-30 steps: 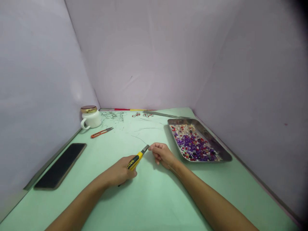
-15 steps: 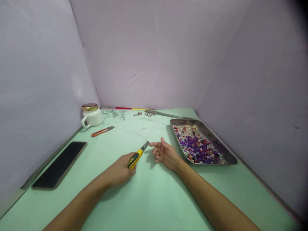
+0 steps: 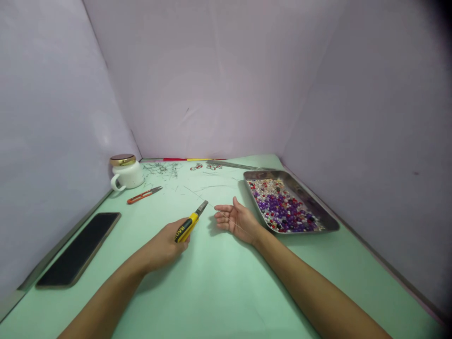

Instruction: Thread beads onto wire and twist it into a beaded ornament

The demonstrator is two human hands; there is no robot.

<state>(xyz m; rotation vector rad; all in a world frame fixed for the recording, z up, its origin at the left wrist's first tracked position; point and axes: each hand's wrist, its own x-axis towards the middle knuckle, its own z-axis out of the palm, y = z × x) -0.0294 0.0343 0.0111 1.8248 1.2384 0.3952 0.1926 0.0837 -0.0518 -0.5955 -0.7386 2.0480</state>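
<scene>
My left hand (image 3: 165,247) is closed around yellow-and-black pliers (image 3: 187,227), their grey metal jaws pointing up and to the right. A thin wire (image 3: 197,194) runs slantwise past the jaw tips and on across my right palm. Whether the jaws grip it, I cannot tell. My right hand (image 3: 238,221) lies palm up just right of the pliers, fingers stretched out and thumb raised. Beside it on the right stands a metal tray (image 3: 326,214) of small purple, red, white and black beads (image 3: 282,209).
A phone (image 3: 79,249) lies at the left, with orange thread snips (image 3: 144,195) beyond it. Behind stands a white mug (image 3: 129,175) with a gold lid. Wire scraps (image 3: 162,169), beaded pieces (image 3: 213,166) and long wires (image 3: 240,165) lie along the back. Walls enclose the table.
My right hand's fingers have straightened and opened out. The pliers have drawn slightly away from its fingertips. The whole view has shifted a little.
</scene>
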